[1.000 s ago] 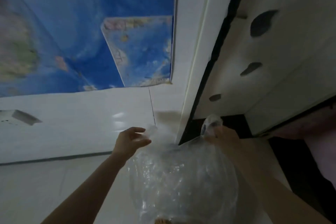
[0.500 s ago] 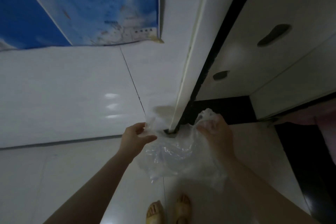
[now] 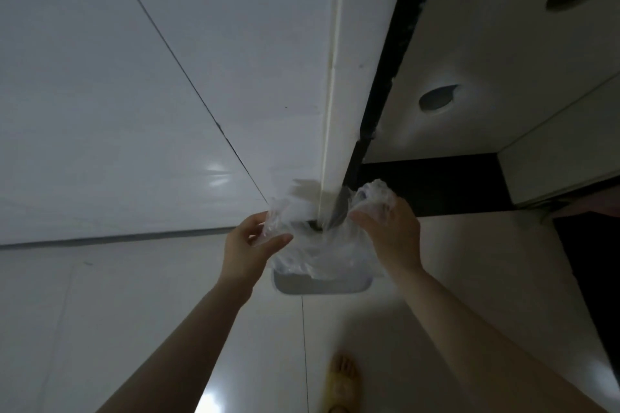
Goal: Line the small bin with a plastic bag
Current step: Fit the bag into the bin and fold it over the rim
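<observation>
Head-worn camera looks steeply down, close above the floor (image 3: 134,312).

No text, label, brand or number can be read anywhere.

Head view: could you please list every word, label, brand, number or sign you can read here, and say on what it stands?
None: no readable text anywhere.
Plastic bag, held by left hand and right hand: no print.
Small bin: no label shows.
Wall tiles, cabinet: plain.
</observation>
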`<state>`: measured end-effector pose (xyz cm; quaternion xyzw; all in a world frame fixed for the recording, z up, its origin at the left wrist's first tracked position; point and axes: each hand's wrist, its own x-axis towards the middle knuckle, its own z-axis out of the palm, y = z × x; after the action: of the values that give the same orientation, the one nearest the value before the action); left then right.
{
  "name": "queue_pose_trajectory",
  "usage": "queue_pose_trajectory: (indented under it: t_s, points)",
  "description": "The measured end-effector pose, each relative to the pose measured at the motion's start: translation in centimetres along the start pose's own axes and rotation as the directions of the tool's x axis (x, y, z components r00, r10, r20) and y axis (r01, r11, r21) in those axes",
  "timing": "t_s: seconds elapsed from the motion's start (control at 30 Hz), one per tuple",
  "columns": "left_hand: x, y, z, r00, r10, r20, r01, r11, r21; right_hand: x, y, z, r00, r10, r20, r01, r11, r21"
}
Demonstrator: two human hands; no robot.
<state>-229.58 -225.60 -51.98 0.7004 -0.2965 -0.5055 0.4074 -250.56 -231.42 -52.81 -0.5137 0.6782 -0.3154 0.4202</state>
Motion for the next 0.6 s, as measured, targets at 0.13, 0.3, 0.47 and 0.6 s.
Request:
queue_pose_trajectory:
  t_s: [0.13, 0.3, 0.47, 0.6]
  points:
    - [0.9, -2.7, 0.9, 0.998, 0.007, 0.070, -0.006, 1.000, -0.014, 0.5, 3.1, 1.1, 0.999, 0.033, 0.019, -0.033, 0.999, -0.018]
    - [1.3, -6.3, -0.1, 0.995, 0.079, 0.067, -0.083, 0.994, 0.071, 0.0, 5.2, 3.9, 0.994, 0.033, 0.107, -0.032, 0.999, -0.008]
    - [2.4, -10.0, -1.2, 0.975, 0.190, 0.116, -0.210, 0.960, 0.186, -0.5, 6.8, 6.3, 0.989, -0.031, 0.143, 0.022, 0.998, 0.067]
    - [3.8, -12.4, -1.4, 0.957, 0.283, 0.065, -0.290, 0.935, 0.202, 0.2, 8.1, 7.2, 0.989, -0.052, 0.136, 0.029, 0.985, 0.170]
